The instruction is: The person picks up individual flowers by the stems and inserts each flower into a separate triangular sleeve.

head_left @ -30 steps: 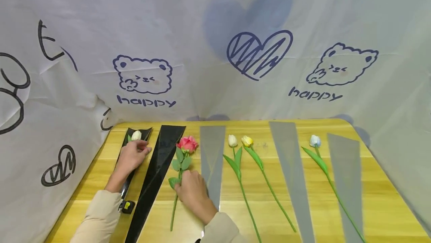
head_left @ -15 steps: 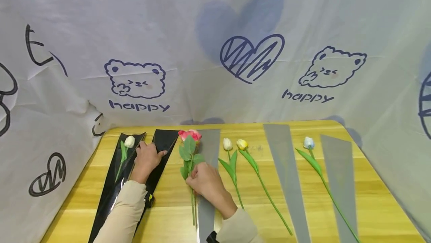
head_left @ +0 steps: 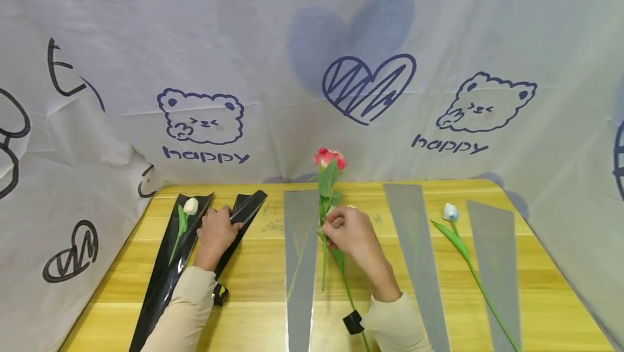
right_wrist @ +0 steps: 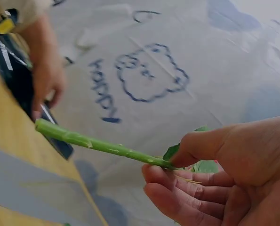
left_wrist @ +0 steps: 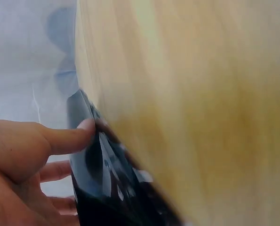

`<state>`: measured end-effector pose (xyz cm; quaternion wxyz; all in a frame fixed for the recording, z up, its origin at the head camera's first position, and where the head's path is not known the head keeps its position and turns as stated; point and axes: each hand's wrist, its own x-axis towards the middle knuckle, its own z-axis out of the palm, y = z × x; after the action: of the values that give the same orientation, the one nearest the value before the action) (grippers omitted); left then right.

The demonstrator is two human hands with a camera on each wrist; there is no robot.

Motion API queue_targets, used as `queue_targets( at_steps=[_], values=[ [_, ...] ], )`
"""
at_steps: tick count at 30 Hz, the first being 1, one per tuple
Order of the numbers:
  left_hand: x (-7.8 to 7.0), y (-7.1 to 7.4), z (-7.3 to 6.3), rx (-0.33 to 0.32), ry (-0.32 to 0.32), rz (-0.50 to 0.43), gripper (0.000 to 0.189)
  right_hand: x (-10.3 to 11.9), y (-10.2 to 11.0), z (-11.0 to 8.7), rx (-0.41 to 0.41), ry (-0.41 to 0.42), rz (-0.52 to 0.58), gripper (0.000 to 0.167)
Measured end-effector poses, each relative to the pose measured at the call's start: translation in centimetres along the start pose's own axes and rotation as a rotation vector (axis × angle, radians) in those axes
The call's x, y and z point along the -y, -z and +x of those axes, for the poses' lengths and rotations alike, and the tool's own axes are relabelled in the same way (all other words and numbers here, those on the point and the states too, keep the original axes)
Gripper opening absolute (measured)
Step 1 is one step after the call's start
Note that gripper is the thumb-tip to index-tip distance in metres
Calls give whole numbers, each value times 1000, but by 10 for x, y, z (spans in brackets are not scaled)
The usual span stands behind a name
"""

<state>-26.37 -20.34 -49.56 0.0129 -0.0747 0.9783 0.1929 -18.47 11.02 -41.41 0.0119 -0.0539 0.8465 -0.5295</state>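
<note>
My left hand point(head_left: 215, 233) pinches the open upper end of a black plastic flower sleeve point(head_left: 251, 206), whose top edge stands lifted off the table. In the left wrist view the thumb point(left_wrist: 71, 139) lies on the sleeve's near face, with the fingers behind it. My right hand point(head_left: 353, 231) holds up a pink rose point(head_left: 330, 159) by its green stem point(right_wrist: 90, 142), bloom upward and above the table. The stem's cut lower end points toward the left hand in the right wrist view. Behind the right hand, the middle tulips are mostly hidden.
At the left, a white tulip point(head_left: 190, 206) lies in another black sleeve point(head_left: 158, 292). Flat grey sleeves point(head_left: 302, 271) lie at the middle and right of the wooden table point(head_left: 258, 298). A pale blue tulip point(head_left: 450, 212) lies between two of them. A printed cloth point(head_left: 287, 124) hangs behind.
My right hand has picked the rose up off the table and carried it right. My left hand has moved from the white tulip's sleeve to the second black sleeve and lifted its top.
</note>
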Motion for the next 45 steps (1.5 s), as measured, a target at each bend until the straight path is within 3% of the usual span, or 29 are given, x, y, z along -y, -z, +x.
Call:
queue_targets(
  at_steps=[3, 6, 13, 15, 17, 22, 26, 30, 35, 39, 45],
  values=[
    [-2, -1, -2, 16, -31, -76, 41, -6, 12, 1, -38, -36, 50, 12],
    [-4, 1, -7, 94, -50, -271, 34, -13, 20, 3, -50, -48, 109, 15],
    [-20, 10, -16, 418, 36, -1054, 56, -25, 34, 11, -93, -22, 218, 18],
    [-28, 12, -18, 483, 59, -1203, 61, -28, 39, 11, -101, -28, 244, 18],
    [-35, 12, -21, 514, 57, -1274, 58, -31, 43, 11, -106, -39, 275, 19],
    [-47, 4, -26, 551, 19, -1325, 55, -38, 50, 12, -127, -46, 327, 20],
    [-51, -8, -28, 523, -23, -1295, 66, -39, 53, 11, -124, -45, 335, 20],
    [-50, -18, -28, 484, -78, -1252, 69, -40, 56, 10, -115, -49, 341, 21],
    [-45, -26, -30, 449, -57, -1293, 58, -43, 56, 12, -123, -53, 351, 21],
    [-42, -32, -29, 432, -56, -1358, 61, -46, 56, 13, -134, -56, 340, 21],
    [-38, -33, -27, 457, -128, -1369, 66, -45, 52, 15, -139, -44, 330, 24]
  ],
)
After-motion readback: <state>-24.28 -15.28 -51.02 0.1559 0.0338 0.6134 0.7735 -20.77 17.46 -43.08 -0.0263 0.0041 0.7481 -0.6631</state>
